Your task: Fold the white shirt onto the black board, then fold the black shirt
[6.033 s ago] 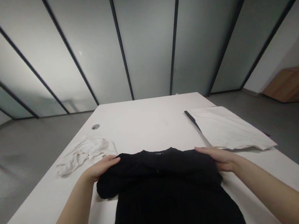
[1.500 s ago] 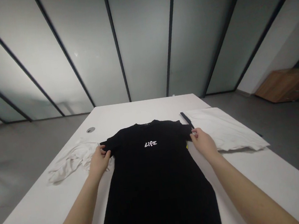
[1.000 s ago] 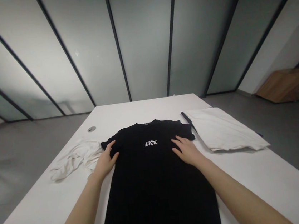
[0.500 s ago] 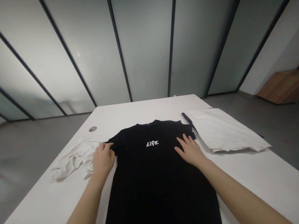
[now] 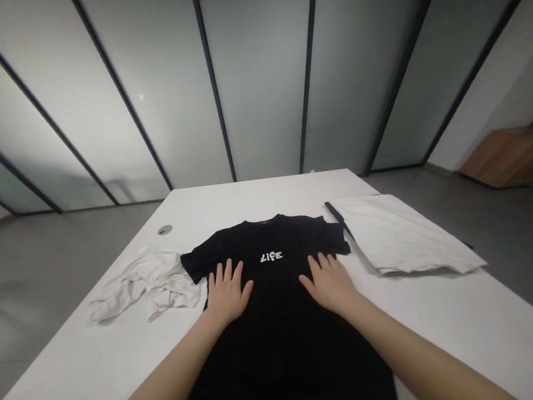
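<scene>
A black T-shirt [image 5: 281,327] with a small white "LIFE" print lies spread face up on the white table [image 5: 472,318], collar at the far end. My left hand [image 5: 227,291] rests flat on the shirt's chest left of the print, fingers spread. On the chest right of the print lies my right hand [image 5: 330,281], also flat and open. Neither hand holds anything. Both sleeves are laid out to the sides.
A crumpled white garment [image 5: 144,283] lies left of the shirt, touching its left sleeve. A stack of folded white cloth [image 5: 400,233] with a dark edge sits to the right. A round cable hole [image 5: 164,229] is at the far left. A wooden cabinet [image 5: 516,155] stands on the floor, right.
Both hands let go of the sleeve ends and slid inward onto the chest. The left hand moved from the left sleeve toward the middle and opened flat. Six seconds ago the shirt lay folded over, print hidden.
</scene>
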Action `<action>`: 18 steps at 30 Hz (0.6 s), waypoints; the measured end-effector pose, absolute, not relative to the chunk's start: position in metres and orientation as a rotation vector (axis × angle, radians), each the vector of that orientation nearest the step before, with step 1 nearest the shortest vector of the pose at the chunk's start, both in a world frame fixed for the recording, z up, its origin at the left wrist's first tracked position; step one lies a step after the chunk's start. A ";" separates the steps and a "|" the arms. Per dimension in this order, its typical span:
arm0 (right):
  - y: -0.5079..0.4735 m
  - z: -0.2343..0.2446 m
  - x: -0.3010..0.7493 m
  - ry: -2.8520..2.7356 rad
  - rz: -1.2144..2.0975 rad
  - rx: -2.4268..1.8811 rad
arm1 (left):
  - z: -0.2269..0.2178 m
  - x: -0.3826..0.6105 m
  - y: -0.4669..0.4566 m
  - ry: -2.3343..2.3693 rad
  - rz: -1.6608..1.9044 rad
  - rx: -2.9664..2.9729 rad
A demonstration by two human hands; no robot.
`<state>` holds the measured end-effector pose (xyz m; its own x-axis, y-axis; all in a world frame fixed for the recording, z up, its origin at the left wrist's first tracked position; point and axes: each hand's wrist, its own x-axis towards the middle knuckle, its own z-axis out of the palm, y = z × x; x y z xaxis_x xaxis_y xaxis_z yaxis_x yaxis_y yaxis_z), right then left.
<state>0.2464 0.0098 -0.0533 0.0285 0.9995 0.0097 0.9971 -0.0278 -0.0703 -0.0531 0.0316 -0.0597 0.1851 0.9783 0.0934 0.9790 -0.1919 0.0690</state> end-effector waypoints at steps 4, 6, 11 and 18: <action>0.028 -0.063 0.231 -2.157 0.242 -2.243 | -0.057 -0.055 0.050 -2.013 -0.138 -2.448; 0.044 -0.062 0.230 -2.130 0.255 -2.252 | -0.054 -0.055 0.064 -2.035 -0.112 -2.468; 0.095 -0.049 0.236 -2.110 0.262 -2.262 | -0.044 -0.048 0.105 -2.090 -0.085 -2.451; 0.141 -0.037 0.252 -2.243 0.163 -2.082 | -0.040 -0.034 0.135 -2.104 -0.170 -2.383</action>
<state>0.2522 0.1406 -0.0370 -0.0753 0.9970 -0.0156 0.9888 0.0727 -0.1303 -0.0335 0.1352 -0.0400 0.1211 0.9912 0.0527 0.9868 -0.1259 0.1018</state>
